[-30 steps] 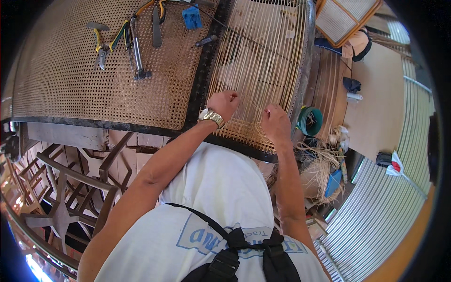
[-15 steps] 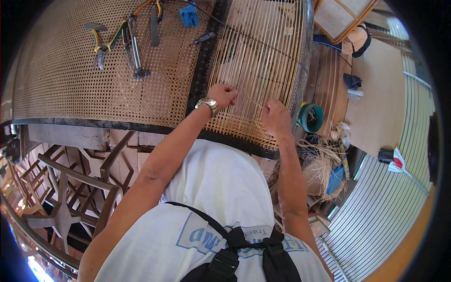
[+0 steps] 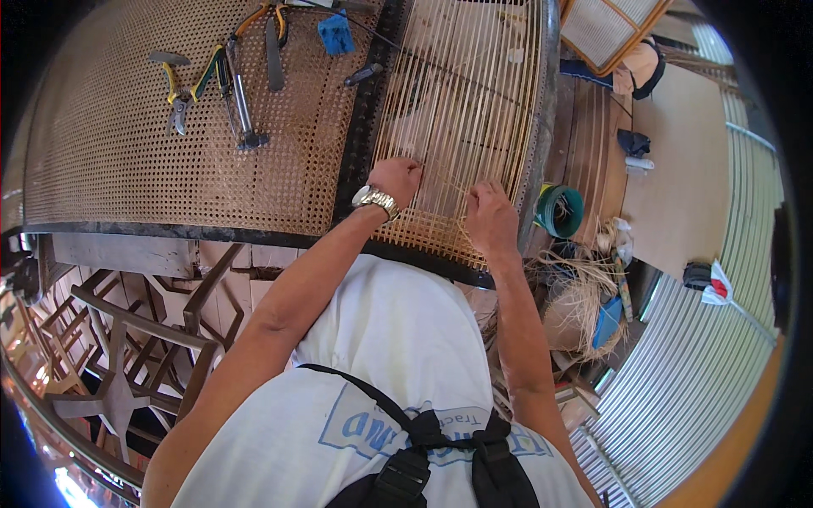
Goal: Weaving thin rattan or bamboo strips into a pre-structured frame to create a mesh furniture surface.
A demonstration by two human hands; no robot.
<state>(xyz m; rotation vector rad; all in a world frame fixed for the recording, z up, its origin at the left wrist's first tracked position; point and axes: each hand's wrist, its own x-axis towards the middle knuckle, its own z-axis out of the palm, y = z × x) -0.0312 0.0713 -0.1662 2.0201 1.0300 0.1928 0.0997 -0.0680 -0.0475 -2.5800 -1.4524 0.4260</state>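
A curved panel with a dark frame lies before me, its right section strung with pale cane strands (image 3: 457, 110). Over the near part of these strands, my left hand (image 3: 396, 179), a metal watch at its wrist, is closed with fingertips pinched together. Farther right, my right hand (image 3: 493, 216) is closed too, thumb and fingers pinching a thin cane strand (image 3: 462, 222) that bends down beside it. The strand seems to run across to the left fingertips, though it is very fine there. Close crosswise weaving shows along the near edge, under and between my hands.
Finished cane mesh (image 3: 169, 182) fills the left section. On it lie pruning shears (image 3: 177, 102), a hammer (image 3: 243, 106), a flat blade (image 3: 274, 59) and a blue block (image 3: 336, 35). A green bucket (image 3: 561, 212) and loose fibre (image 3: 584, 288) are at right; wooden frames (image 3: 118, 364) at lower left.
My left hand has shifted slightly left and nearer to me, its wrist turned. The right hand has moved a little left. The view has tilted slightly.
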